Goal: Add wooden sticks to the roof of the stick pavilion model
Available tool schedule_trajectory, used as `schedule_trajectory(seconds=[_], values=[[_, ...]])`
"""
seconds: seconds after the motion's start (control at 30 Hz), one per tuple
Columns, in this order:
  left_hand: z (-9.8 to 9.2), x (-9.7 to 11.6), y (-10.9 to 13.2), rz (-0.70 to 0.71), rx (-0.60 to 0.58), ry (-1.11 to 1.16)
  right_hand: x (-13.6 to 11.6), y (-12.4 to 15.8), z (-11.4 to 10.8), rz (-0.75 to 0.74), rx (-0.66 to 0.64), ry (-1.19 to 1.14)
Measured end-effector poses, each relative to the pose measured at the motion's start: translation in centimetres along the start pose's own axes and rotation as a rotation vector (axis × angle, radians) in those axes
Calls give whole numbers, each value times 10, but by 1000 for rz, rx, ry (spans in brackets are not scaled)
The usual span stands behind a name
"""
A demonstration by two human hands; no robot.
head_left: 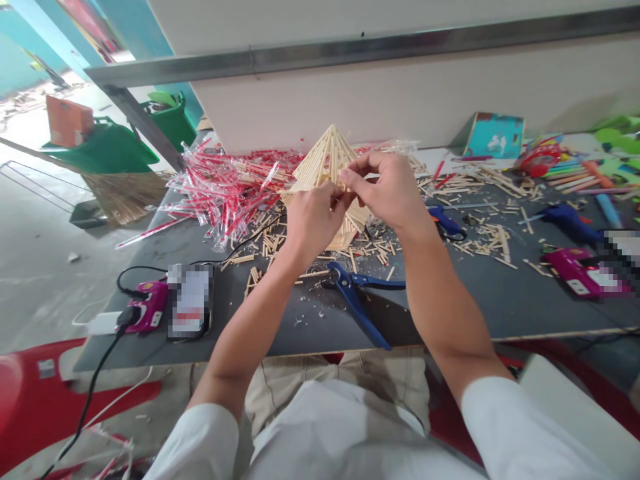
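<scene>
A model building of pale wooden sticks [320, 157] with a pointed roof stands in the middle of the table, in front of me. At its near face, my left hand [316, 217] has its fingers pinched together. My right hand [387, 190] pinches close beside it, thumb against forefinger, at the right side of the roof. Whatever lies between the fingertips is too small or hidden to name. Below my hands the lower part of the model is partly covered. Blue-handled cutters [357, 300] lie on the table between my forearms.
Red-and-clear plastic wrappers [230, 190] are heaped at left. Cut stick pieces [380, 250] litter the dark table [295, 333]. A phone [191, 300] and magenta power socket [150, 303] lie front left. Blue glue guns [570, 220], a second magenta socket [583, 273] and markers [570, 175] are at right.
</scene>
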State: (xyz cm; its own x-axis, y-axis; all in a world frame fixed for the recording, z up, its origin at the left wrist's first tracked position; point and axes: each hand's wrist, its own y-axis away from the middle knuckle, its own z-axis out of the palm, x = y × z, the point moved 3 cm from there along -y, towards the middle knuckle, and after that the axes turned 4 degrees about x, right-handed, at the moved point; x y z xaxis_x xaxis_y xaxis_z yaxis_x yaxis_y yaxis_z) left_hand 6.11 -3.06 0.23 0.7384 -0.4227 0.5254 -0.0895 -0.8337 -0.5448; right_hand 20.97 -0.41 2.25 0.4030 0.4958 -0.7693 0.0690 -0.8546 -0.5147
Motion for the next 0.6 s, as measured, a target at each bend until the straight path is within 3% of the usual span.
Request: schedule_trajectory(seconds=[0.13, 0.2, 0.43, 0.6], values=[[2, 1, 2, -62, -310, 180, 6, 0, -2, 68, -15, -36], [2, -3, 3, -118, -388, 265, 9, -1, -1, 87, -26, -30], [8, -16, 3, -233, -470, 425, 6, -2, -3, -10, 70, 75], [11, -15, 2, -265, -480, 479, 8, -1, -8, 28, 133, 165]])
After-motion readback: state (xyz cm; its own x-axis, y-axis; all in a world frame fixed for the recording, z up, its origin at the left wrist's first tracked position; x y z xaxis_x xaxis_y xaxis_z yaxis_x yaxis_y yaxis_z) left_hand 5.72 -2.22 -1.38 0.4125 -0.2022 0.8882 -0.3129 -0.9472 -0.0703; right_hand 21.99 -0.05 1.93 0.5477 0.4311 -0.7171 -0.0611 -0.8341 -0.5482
